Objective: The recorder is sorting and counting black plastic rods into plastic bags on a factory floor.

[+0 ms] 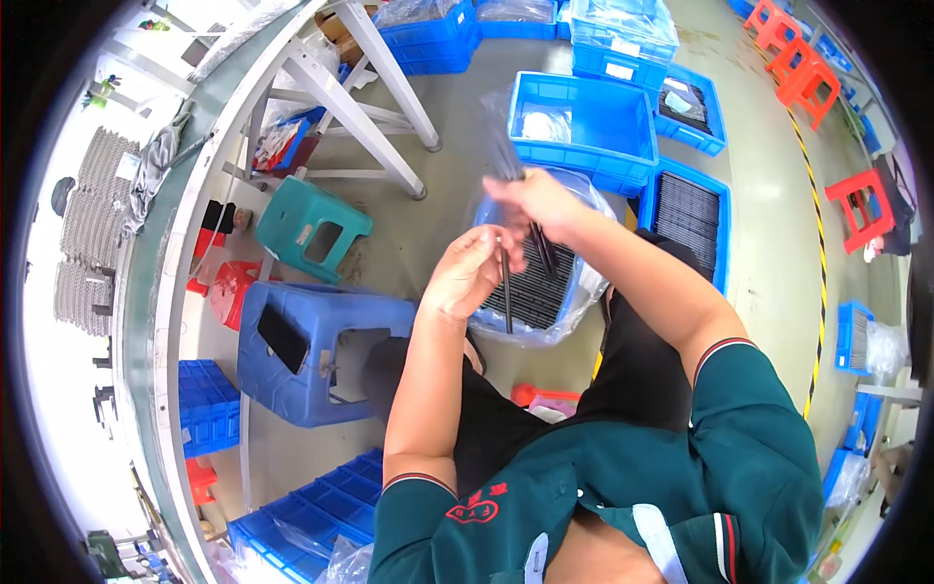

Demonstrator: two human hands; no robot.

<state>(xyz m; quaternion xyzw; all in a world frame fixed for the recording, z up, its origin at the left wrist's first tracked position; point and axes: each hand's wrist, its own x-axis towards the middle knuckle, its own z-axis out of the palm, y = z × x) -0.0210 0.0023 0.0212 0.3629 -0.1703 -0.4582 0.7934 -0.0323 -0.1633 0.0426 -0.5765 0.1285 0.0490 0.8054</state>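
The person is sorting thin black strips (506,161) above the plastic-lined blue bin (545,282) of stacked black parts. The right hand (535,200) is gripping a bundle of them, closed tight, directly over the bin. The left hand (472,273), loosely curled, is pinching a single strip (507,292) just beside it. The next move likely calls for parting it cleanly from the bundle.

Single head-worn fisheye view, looking steeply down from above; close over the raised forearms. Floor (428,97) far below; edges bent toward the rim.
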